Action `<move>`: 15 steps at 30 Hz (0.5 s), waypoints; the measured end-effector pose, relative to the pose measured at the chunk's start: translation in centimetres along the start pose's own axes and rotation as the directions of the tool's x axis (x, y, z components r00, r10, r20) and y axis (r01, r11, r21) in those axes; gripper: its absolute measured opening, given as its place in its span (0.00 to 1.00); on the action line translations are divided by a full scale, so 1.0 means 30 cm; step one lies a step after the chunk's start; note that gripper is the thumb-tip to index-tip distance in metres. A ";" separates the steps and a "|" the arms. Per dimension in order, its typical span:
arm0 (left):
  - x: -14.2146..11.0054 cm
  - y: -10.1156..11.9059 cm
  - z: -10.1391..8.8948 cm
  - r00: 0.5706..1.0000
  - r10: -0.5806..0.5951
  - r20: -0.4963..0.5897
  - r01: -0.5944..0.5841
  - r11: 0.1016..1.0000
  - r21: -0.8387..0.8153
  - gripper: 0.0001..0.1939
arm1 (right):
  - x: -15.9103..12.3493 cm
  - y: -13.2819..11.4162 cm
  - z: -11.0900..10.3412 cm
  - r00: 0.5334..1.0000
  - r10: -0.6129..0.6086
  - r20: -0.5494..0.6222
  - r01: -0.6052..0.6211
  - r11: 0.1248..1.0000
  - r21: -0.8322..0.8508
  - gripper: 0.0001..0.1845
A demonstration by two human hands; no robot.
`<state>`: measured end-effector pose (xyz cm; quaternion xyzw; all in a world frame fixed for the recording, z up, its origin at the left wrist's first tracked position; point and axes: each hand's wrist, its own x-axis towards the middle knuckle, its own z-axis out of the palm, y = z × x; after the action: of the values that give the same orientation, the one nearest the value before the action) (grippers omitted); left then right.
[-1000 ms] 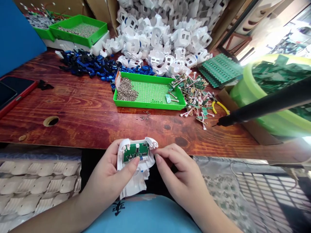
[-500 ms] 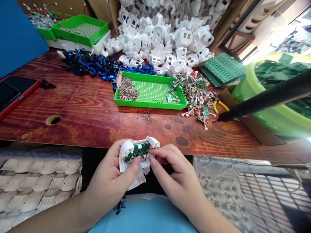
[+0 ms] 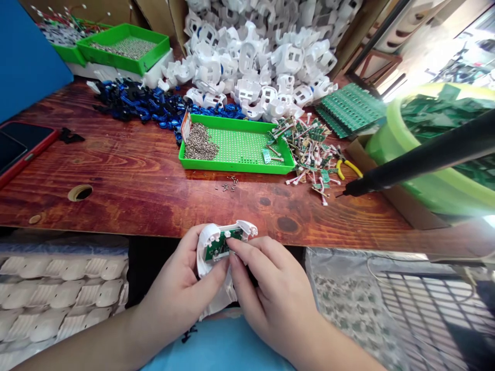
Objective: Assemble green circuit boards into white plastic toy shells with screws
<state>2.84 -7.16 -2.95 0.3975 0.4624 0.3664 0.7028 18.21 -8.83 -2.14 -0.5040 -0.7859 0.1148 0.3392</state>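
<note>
My left hand [image 3: 185, 283] is wrapped round a white plastic housing [image 3: 202, 256], held just off the table's front edge. Its thumb lies along the near side. Inside the housing sits a green circuit board [image 3: 214, 249] with a small white connector at its upper edge. The thumb and index finger of my right hand [image 3: 270, 283] are pinched together against the board's face. Anything between those fingertips is hidden.
A green tray [image 3: 240, 166] holds screws and a few small boards; loose screws [image 3: 228, 184] lie before it. Wired boards, yellow-handled pliers [image 3: 350, 167] and a green bucket [image 3: 402, 170] stand right. A black screwdriver [image 3: 410, 157] juts in. White housings [image 3: 247, 93] are heaped behind.
My right hand has moved left and its fingertips have come together over the circuit board. The housing has shifted slightly right and turned a little in my left hand.
</note>
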 end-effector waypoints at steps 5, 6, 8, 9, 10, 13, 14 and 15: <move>0.022 0.008 -0.022 0.983 -0.173 0.059 0.182 0.950 -0.252 0.14 | -0.017 0.005 -0.024 0.999 -0.031 0.005 0.031 0.998 0.055 0.15; 0.024 0.013 -0.028 0.976 -0.205 0.077 0.219 0.927 -0.304 0.14 | -0.021 0.009 -0.034 0.999 -0.050 -0.008 0.051 0.995 0.088 0.16; 0.022 0.024 -0.045 0.958 -0.264 0.114 0.287 0.877 -0.386 0.16 | -0.023 0.028 -0.057 0.994 -0.082 -0.075 0.091 0.989 0.119 0.19; 0.020 0.031 -0.054 0.948 -0.288 0.134 0.318 0.854 -0.412 0.16 | -0.019 0.045 -0.068 0.989 -0.080 -0.122 0.093 0.991 0.101 0.19; 0.017 0.037 -0.064 0.937 -0.313 0.152 0.348 0.832 -0.432 0.16 | -0.011 0.067 -0.078 0.983 -0.062 -0.170 0.073 0.996 0.057 0.19; 0.014 0.050 -0.096 0.919 -0.343 0.196 0.395 0.784 -0.478 0.17 | 0.045 0.151 -0.099 0.975 0.064 -0.214 -0.091 0.988 -0.121 0.14; 0.014 0.052 -0.106 0.919 -0.335 0.209 0.395 0.774 -0.494 0.17 | 0.075 0.179 -0.103 0.977 0.105 -0.188 -0.139 0.975 -0.174 0.12; 0.016 0.053 -0.115 0.921 -0.321 0.219 0.389 0.767 -0.510 0.17 | 0.111 0.203 -0.105 0.980 0.134 -0.150 -0.165 0.961 -0.221 0.10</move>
<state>-0.49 -5.34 -2.59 0.1080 0.3631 0.3182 0.8690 23.74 -3.60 -1.58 -0.6049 -0.7290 0.0134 0.3200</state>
